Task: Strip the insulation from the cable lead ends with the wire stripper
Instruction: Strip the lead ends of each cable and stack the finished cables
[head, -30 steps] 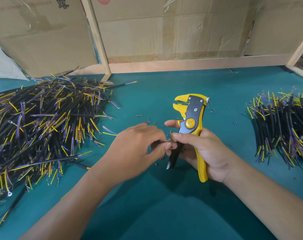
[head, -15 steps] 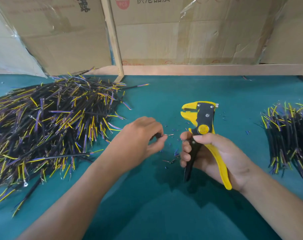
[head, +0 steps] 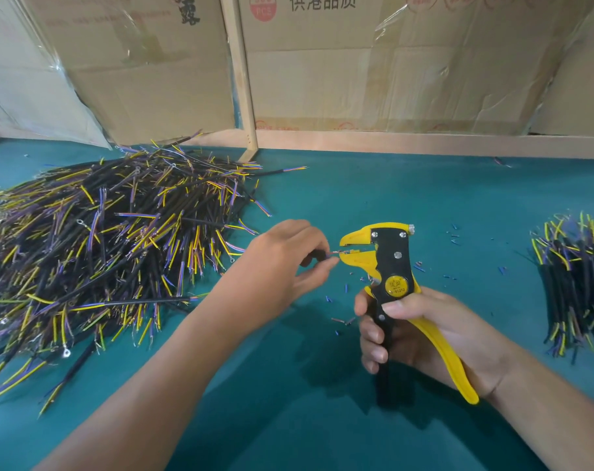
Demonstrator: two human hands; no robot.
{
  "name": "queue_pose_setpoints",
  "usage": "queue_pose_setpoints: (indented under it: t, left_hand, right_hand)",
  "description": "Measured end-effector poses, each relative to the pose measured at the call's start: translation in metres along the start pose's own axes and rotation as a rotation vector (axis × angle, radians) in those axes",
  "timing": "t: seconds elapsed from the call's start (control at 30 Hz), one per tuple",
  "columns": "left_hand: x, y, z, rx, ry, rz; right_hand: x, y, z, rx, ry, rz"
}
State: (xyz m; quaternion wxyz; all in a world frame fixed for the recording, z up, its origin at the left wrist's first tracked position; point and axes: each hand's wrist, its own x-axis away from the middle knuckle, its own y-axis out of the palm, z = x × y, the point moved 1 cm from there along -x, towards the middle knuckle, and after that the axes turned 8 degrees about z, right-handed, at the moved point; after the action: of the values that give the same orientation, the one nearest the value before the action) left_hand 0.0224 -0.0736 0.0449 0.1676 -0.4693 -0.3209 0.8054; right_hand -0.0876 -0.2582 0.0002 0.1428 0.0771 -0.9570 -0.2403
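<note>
My right hand grips the handles of a yellow and black wire stripper, held upright with its jaws pointing left. My left hand pinches a short black cable between thumb and fingers; most of the cable is hidden in the hand. Its thin lead end reaches into the stripper's jaws. A big loose pile of black cables with yellow and purple leads lies at the left.
A smaller, tidier pile of the same cables lies at the right edge. Small blue and purple insulation scraps dot the green table around the stripper. Cardboard boxes and a wooden frame close the back.
My left hand has moved up and away from my right hand and brought the cable's lead end into the stripper's jaws. The stripper has turned so its jaws face left.
</note>
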Motion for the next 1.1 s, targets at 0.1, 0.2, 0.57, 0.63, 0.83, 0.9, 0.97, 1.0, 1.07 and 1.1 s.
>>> queue_pose_setpoints:
  t: [0.1, 0.2, 0.57, 0.63, 0.83, 0.9, 0.97, 1.0, 1.07, 1.1]
  left_hand:
    - [0.0002, -0.0007, -0.0001, -0.004, -0.001, -0.01]
    - [-0.0001, -0.0017, -0.0002, -0.01, -0.003, -0.018]
    - [0.0006, -0.0002, 0.0009, 0.0, 0.007, -0.035]
    - [-0.0002, -0.001, 0.0007, -0.009, 0.01, -0.024]
    - [-0.0013, -0.0004, 0.0026, -0.073, 0.038, -0.013]
    - [-0.0012, 0.0, 0.0029, -0.091, 0.053, -0.02]
    - [-0.0017, 0.0002, 0.0023, -0.11, 0.058, -0.029]
    - [-0.0023, 0.0002, 0.0022, -0.121, 0.059, -0.036]
    - [-0.0028, 0.0003, 0.002, -0.138, 0.064, -0.046]
    - [-0.0028, 0.0002, 0.0017, -0.145, 0.065, -0.05]
  right_hand:
    - [0.0, 0.002, -0.0006, -0.004, 0.001, -0.018]
    - [0.0003, 0.003, -0.0008, -0.011, 0.005, -0.026]
    - [0.0025, 0.0057, -0.0022, -0.017, -0.006, -0.034]
    - [0.003, 0.0059, -0.0028, -0.017, -0.007, -0.028]
    - [0.0045, 0.0071, -0.0023, -0.014, -0.005, -0.037]
    - [0.0046, 0.008, -0.0015, -0.013, -0.002, -0.036]
    - [0.0048, 0.0088, -0.001, -0.009, -0.001, -0.038]
    - [0.0049, 0.0091, -0.001, -0.008, -0.002, -0.042]
    - [0.0052, 0.0097, -0.0012, -0.003, -0.004, -0.053]
    - [0.0053, 0.01, -0.0012, 0.0, -0.006, -0.057]
